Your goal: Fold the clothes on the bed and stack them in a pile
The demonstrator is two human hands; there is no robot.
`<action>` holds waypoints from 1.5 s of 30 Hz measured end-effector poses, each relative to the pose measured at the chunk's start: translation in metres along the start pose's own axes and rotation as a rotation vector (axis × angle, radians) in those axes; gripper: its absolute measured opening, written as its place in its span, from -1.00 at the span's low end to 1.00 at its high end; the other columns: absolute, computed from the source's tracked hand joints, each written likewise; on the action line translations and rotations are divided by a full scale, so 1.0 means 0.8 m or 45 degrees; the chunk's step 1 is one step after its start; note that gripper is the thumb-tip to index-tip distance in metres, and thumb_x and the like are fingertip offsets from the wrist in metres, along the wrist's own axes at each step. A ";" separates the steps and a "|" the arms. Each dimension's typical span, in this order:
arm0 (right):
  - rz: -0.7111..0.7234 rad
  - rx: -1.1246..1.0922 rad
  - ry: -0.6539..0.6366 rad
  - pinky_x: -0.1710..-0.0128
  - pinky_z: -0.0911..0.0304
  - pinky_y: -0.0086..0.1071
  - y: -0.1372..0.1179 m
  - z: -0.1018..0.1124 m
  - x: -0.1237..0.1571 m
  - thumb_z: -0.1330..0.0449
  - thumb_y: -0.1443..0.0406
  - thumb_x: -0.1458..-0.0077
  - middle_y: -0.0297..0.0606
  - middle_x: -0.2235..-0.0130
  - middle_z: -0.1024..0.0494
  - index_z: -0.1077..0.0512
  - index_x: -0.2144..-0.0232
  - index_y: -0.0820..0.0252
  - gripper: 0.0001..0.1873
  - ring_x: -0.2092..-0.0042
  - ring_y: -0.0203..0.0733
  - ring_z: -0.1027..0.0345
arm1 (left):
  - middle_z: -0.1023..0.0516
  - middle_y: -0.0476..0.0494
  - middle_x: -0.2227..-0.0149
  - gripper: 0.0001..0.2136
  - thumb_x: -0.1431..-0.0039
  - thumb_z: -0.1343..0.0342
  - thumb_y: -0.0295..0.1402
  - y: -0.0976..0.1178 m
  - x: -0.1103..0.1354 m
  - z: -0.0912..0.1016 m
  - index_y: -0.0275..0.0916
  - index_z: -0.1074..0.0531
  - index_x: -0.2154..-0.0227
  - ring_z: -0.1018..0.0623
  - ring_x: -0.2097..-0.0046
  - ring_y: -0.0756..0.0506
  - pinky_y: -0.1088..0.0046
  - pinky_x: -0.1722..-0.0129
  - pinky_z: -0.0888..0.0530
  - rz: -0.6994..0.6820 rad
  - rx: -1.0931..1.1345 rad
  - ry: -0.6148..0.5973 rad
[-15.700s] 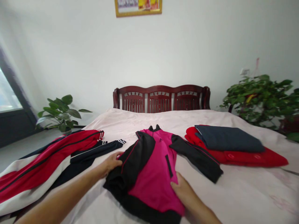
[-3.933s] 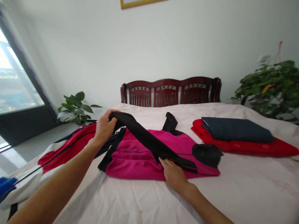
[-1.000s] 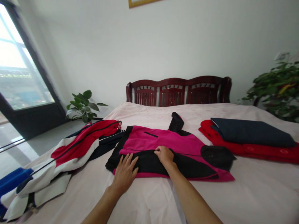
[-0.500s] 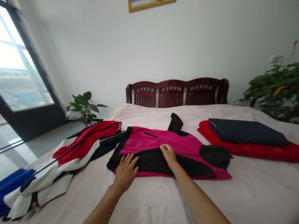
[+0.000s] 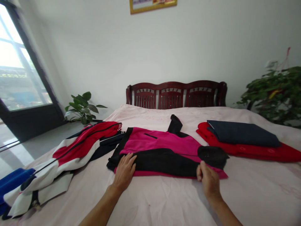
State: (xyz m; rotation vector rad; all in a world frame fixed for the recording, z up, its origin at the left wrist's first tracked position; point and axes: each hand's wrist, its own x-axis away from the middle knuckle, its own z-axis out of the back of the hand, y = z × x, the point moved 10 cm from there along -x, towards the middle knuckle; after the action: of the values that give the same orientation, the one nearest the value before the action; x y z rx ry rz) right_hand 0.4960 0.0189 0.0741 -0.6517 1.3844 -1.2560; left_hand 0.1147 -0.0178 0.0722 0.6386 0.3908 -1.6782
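Note:
A magenta and black jacket [image 5: 160, 142] lies on the bed, its collar end to the right. One black sleeve [image 5: 162, 161] is folded across its front, while the other sleeve [image 5: 175, 124] sticks out at the far side. My left hand [image 5: 124, 171] lies flat on the near left part of the jacket by the hem, fingers spread. At the near right, by the shoulder, my right hand [image 5: 209, 180] is closed with its fingers curled. Whether cloth is caught in those fingers is hidden.
Left of the jacket lies a red, white and navy jacket [image 5: 87, 146], with blue cloth [image 5: 16, 180] beside it. A dark blue folded garment [image 5: 244, 133] rests on red clothing [image 5: 249, 152] at the right. A wooden headboard [image 5: 171, 94] and plants [image 5: 82, 106] stand behind.
My right hand has moved right and nearer, from the middle of the folded sleeve to the shoulder end. My left hand stays near the hem. The view has shifted slightly.

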 end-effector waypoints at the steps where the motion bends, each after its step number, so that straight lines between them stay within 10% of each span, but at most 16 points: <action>1: 0.034 0.074 0.042 0.51 -0.08 -0.31 0.001 0.013 0.001 0.13 -0.06 -0.27 -0.34 0.71 -0.23 -0.19 0.73 0.07 -0.39 0.60 -0.26 -0.13 | -0.44 -0.18 -0.17 -0.64 -0.32 0.11 -0.40 -0.001 0.000 0.011 -0.17 -0.40 -0.11 -0.37 -0.23 -0.16 0.13 -0.26 -0.26 0.004 0.025 0.064; 4: 0.171 0.311 0.095 0.44 -0.15 -0.24 -0.002 0.027 0.005 0.19 -0.03 -0.28 -0.26 0.66 -0.34 -0.30 0.68 0.04 -0.39 0.55 -0.17 -0.24 | -0.44 -0.17 -0.16 -0.65 -0.30 0.10 -0.43 -0.014 0.005 0.052 -0.15 -0.41 -0.07 -0.35 -0.23 -0.17 0.13 -0.28 -0.21 0.071 0.052 0.293; 8: 0.560 0.625 -0.058 0.19 -0.24 -0.22 -0.036 -0.018 0.024 0.00 0.08 -0.22 -0.22 0.36 -0.58 -0.51 0.35 0.08 -0.65 0.29 -0.11 -0.42 | -0.43 -0.25 -0.14 -0.65 -0.30 0.08 -0.34 -0.073 0.025 0.093 -0.20 -0.34 -0.11 -0.39 -0.19 -0.22 0.11 -0.21 -0.27 0.422 0.008 0.525; 15: 0.908 0.951 -0.366 -0.07 -0.16 -0.17 -0.053 -0.105 0.059 -0.13 0.33 -0.11 -0.21 0.02 -0.56 -0.47 0.01 0.05 -0.63 -0.04 -0.06 -0.35 | -0.54 -0.27 0.06 -0.60 -0.24 0.01 -0.11 -0.152 0.042 0.061 -0.26 -0.37 -0.02 -0.50 0.00 -0.26 0.13 -0.03 -0.39 0.830 0.197 0.282; 24: 0.766 0.971 -0.426 0.12 -0.22 -0.25 -0.028 -0.112 0.041 -0.03 0.22 -0.28 -0.22 0.20 -0.61 -0.55 0.21 0.09 -0.71 0.15 -0.13 -0.44 | -0.54 -0.12 0.12 -0.60 -0.15 -0.10 -0.08 -0.169 0.055 0.062 -0.18 -0.34 0.01 -0.53 0.24 -0.14 0.33 0.25 -0.41 1.099 0.243 0.299; 35: 0.612 0.975 -0.453 0.15 -0.23 -0.29 -0.019 -0.111 0.031 0.08 0.24 -0.32 -0.23 0.26 -0.60 -0.53 0.30 0.10 -0.63 0.19 -0.13 -0.43 | -0.54 -0.07 0.25 -0.75 -0.23 -0.04 -0.10 -0.157 0.041 0.078 -0.13 -0.47 0.23 -0.51 0.31 -0.10 0.45 0.41 -0.23 0.993 0.003 0.223; 45: 0.628 0.997 -0.450 0.13 -0.23 -0.30 -0.017 -0.112 0.030 0.08 0.25 -0.33 -0.22 0.27 -0.59 -0.52 0.30 0.12 -0.64 0.18 -0.13 -0.42 | -0.45 0.08 0.61 -0.63 0.01 -0.20 -0.08 -0.154 0.024 0.012 -0.26 -0.45 0.23 -0.34 0.67 0.04 0.55 0.64 -0.24 0.943 1.066 -0.162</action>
State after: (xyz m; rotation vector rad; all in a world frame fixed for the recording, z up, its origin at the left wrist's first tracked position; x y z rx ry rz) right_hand 0.4025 0.0216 0.0633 0.0264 0.6134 -1.0887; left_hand -0.0094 -0.0129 0.0575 1.1053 -0.6280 -1.0930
